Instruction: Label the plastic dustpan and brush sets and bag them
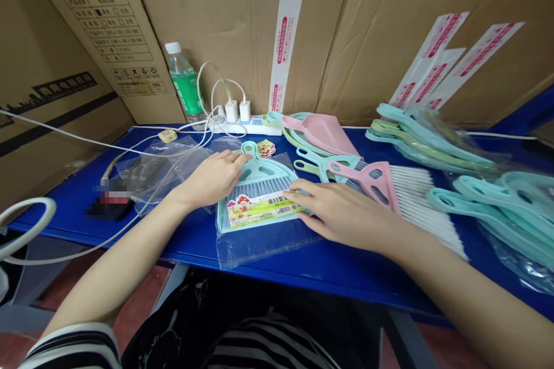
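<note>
A light blue dustpan and brush set (262,171) lies before me in a clear plastic bag (259,249), its handle pointing away. Across the grey bristles runs a label card (255,211) with mushroom pictures. My left hand (219,176) has its fingers closed at the left side of the handle; the thumb side is partly hidden. Over the card's right end rests my right hand (341,213), fingers apart and touching the card and the pan's right edge. Just beyond the handle sits a small mushroom card (266,149).
Loose brushes, one pink (370,181), and a pink dustpan (324,132) lie right of centre. Bagged sets (497,213) are piled at the far right. A power strip (259,125), a bottle (186,83) and cables stand behind. Empty plastic bags (151,170) lie left; cardboard boxes (242,29) wall the back.
</note>
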Demonstrator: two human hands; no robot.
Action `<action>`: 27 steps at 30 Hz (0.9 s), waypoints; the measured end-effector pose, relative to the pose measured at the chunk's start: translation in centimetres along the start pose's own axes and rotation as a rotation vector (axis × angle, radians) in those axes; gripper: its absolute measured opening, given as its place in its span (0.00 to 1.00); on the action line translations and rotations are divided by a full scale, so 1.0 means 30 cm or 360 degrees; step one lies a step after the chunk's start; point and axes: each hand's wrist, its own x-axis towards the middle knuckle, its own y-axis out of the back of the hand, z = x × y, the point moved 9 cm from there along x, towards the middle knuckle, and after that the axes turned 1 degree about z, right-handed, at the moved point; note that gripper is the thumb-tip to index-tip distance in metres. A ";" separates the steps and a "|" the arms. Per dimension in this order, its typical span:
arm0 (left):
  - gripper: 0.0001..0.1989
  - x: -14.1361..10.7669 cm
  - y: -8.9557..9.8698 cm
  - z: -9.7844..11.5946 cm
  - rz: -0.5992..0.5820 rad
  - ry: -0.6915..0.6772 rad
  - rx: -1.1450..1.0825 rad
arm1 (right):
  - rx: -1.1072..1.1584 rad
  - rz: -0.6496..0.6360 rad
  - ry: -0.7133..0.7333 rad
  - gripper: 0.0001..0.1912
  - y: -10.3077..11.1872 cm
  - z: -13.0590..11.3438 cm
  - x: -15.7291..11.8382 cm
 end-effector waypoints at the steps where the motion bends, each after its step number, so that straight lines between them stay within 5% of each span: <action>1: 0.17 0.000 0.001 0.003 -0.0002 -0.0008 0.0005 | 0.0010 0.0007 -0.0002 0.13 0.002 0.000 -0.001; 27: 0.18 -0.002 0.004 0.024 -0.0010 -0.0101 0.0083 | -0.0021 -0.0010 0.0010 0.13 -0.002 -0.007 0.010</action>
